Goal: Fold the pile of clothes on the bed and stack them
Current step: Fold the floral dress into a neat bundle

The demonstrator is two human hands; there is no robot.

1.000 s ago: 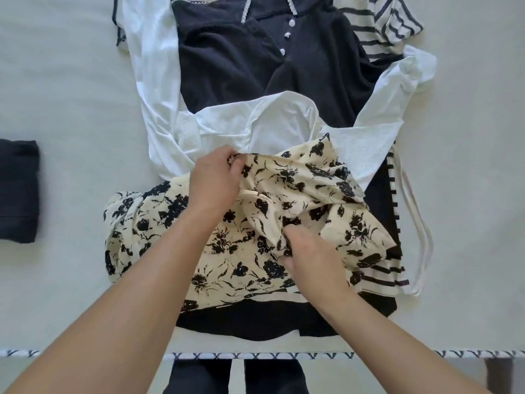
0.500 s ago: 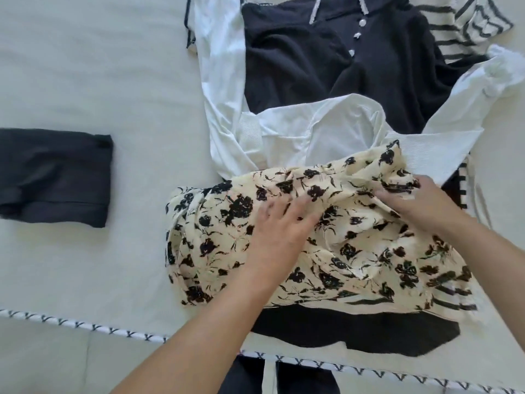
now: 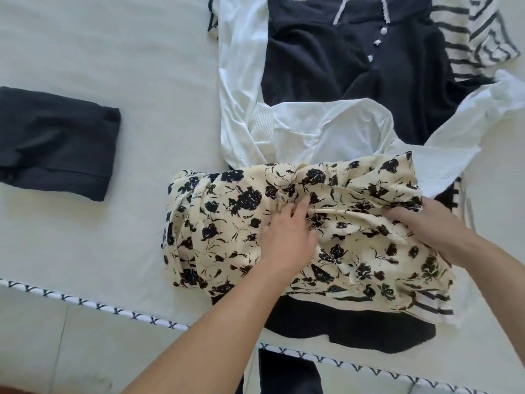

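Nearest us, along the bed's (image 3: 85,237) front edge with its black-and-white crossed trim, the floral garment (image 3: 227,223) lies on top of the pile. A second ago it was a loose, bunched heap with both our hands buried in it; now it has been drawn into a rough, wide rectangle, so we judge the first fold made but not yet smoothed or squared.

Our left hand (image 3: 287,237) lies palm down on its middle, fingers fairly straight and pressing the gathered cloth just below a twisted knot of fabric. Our right hand (image 3: 434,226) has moved out to the garment's right side, where it rests on the cloth with its fingertips tucked under a fold; whether it pinches or merely presses we cannot tell.

The floral cloth is thin, cream, printed with black blossoms, and it wrinkles readily. From beneath it a flat black piece (image 3: 355,328) pokes toward the front edge, with striped cloth showing at its right.

Farther back lies a white top (image 3: 312,132), smooth and slightly sheer with ribbed panels, one sleeve running toward the far edge. Beyond it is a dark navy knit (image 3: 326,58) with pearl-like buttons and white trim, and at the far right corner a cream striped knit (image 3: 468,32).

Well apart, toward the left edge, one folded dark garment (image 3: 56,143) sits as the start of the stack.
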